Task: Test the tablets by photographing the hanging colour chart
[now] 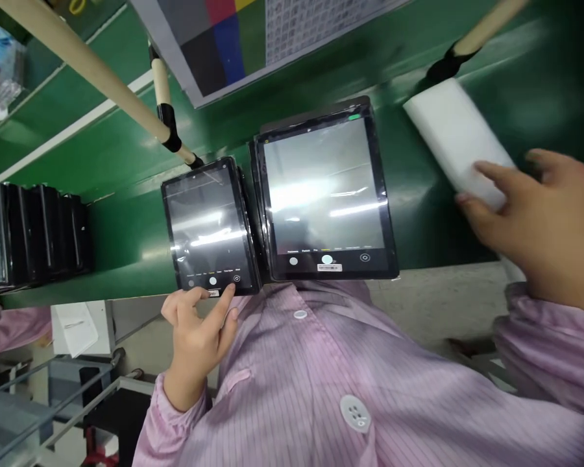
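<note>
Two black tablets lie side by side at the bench's near edge, in clear film, each showing a camera screen. At the smaller left tablet (207,227), my left hand (194,331) has its fingers apart, with the index fingertip at the round icon in the screen's lower right corner. The larger right tablet (324,188) has a barcode label under its screen and rests on another dark slab. Off to the right, my right hand (549,220) grips the near end of a white folded cloth-like pad (455,133), thumb at its edge and index finger on top.
Several black tablets (39,230) stand upright at the left on the green bench (126,220). A colour chart board (224,48) sits at the back. Cream pipes (102,74) with black joints cross above the bench. Another person's pink sleeve (14,331) shows at far left.
</note>
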The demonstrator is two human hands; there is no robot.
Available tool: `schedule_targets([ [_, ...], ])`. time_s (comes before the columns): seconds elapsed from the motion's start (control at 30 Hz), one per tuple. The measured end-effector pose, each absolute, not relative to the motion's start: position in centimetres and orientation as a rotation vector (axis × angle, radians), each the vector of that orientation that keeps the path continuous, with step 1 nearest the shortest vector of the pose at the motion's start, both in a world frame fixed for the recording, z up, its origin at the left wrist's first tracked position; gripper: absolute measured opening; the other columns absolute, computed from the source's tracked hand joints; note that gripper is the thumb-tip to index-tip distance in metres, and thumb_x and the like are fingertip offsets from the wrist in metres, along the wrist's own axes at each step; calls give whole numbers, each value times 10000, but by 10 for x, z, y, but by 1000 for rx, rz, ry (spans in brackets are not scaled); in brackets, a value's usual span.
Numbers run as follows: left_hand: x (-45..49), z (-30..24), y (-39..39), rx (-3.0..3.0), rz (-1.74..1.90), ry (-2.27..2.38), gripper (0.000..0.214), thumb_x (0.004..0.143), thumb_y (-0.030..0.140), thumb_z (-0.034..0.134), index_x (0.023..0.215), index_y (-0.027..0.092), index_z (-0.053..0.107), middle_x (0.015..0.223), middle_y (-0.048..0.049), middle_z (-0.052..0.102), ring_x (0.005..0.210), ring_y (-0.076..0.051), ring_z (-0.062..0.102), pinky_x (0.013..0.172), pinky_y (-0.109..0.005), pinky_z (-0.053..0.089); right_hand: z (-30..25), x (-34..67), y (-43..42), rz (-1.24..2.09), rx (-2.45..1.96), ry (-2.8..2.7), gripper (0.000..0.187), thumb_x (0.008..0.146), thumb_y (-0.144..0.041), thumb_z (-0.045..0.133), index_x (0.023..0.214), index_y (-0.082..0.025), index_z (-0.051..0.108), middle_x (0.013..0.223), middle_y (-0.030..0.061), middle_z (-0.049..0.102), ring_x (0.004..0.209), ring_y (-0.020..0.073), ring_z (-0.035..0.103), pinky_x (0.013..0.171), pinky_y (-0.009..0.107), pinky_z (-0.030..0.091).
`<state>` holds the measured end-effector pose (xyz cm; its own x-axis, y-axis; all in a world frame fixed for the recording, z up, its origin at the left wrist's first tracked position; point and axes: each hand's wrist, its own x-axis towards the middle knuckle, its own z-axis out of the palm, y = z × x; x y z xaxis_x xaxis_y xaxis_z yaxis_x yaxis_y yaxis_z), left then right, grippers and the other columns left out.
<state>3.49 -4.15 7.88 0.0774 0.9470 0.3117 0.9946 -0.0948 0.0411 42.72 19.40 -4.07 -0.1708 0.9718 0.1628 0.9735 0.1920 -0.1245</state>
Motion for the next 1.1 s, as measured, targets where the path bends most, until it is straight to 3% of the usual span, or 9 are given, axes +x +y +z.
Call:
schedule_targets([
  [0.13,34,73,-42,-2188,-354,-1967,272,895,224,679,1156,237,751,1078,-105,469,1021,-250,456,943,-454,356,-23,390,177,242,-1790,-1900,706,817,-479,699,1411,-109,600,1448,288,507,1321,451,532,1045,633,451],
  [0.23,23,69,-46,-2225,-312,-1976,369,875,281,714,1242,237,720,1131,-130,485,1063,-280,465,982,-494,351,-7,365,153,943,-1550,-1684,759,866,-474,667,1553,-272,415,1530,149,490,1368,330,536,1129,543,443],
  [0.37,-18,62,-51,-2023,-346,-2183,879,775,474,795,1529,188,446,1295,-213,454,1221,-392,446,1036,-620,356,11,335,130,1615,-1295,-1395,989,782,-443,748,1614,-390,215,1679,-12,236,1550,261,263,1268,505,259],
  [0.43,-38,57,-51,-1945,-338,-2444,1107,725,578,794,1599,140,275,1331,-242,466,1201,-405,508,1005,-628,425,17,326,124,1692,-1244,-1321,1008,754,-378,752,1614,-383,226,1679,-46,217,1564,254,218,1284,493,228],
  [0.53,-55,56,-49,-1756,-381,-2931,1230,657,647,803,1614,153,209,1224,-172,600,1050,-357,641,926,-558,526,21,319,120,1693,-1242,-1292,993,753,-291,729,1618,-345,243,1677,-49,224,1566,246,215,1290,455,238],
  [0.73,-62,63,-48,-1285,-1373,-3306,1200,518,513,932,1538,214,376,964,-46,696,885,-241,681,817,-382,565,22,321,118,1680,-1226,-1267,1020,739,-273,752,1623,-298,244,1679,-18,216,1562,256,226,1289,458,233],
  [0.87,-67,64,-39,-912,-2154,-3125,850,495,672,890,1151,170,689,926,-69,716,780,-192,651,642,-277,535,26,317,117,1675,-1233,-1153,900,759,-300,705,1585,-284,348,1646,-7,306,1539,255,293,1282,476,246],
  [0.97,-65,66,-26,-623,-2313,-3100,701,524,722,850,942,174,722,890,-44,726,736,-169,638,578,-245,526,28,312,116,1621,-1296,-1150,847,797,-327,662,1582,-235,358,1628,23,346,1529,248,316,1286,453,242],
  [1.1,-57,69,-13,-657,-2417,-3081,512,556,540,913,889,202,720,809,26,711,677,-119,630,539,-177,506,25,310,117,1480,-1402,-1263,829,842,-391,635,1591,-201,335,1647,50,307,1535,257,296,1283,457,247],
])
